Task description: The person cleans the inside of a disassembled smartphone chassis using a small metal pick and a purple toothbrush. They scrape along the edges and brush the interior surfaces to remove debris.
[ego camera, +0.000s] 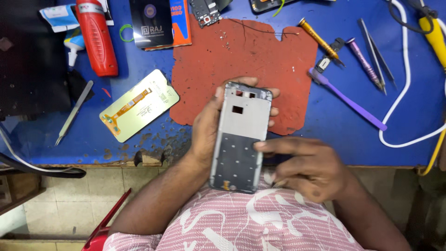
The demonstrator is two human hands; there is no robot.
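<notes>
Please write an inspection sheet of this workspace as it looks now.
Surface: blue bench top with worn front edge; red mat in the middle.
Job's things: grey phone frame, screen removed, held above the bench edge.
Clutter: detached display panel, red bottle, tweezers, purple pry tool, two small screwdrivers.
Hands: left hand grips the frame from behind; right hand touches its right edge with a fingertip.
Cables: white cable loops at the right; yellow one beside it.
Surroundings: tiled floor below; nothing else seen.
</notes>
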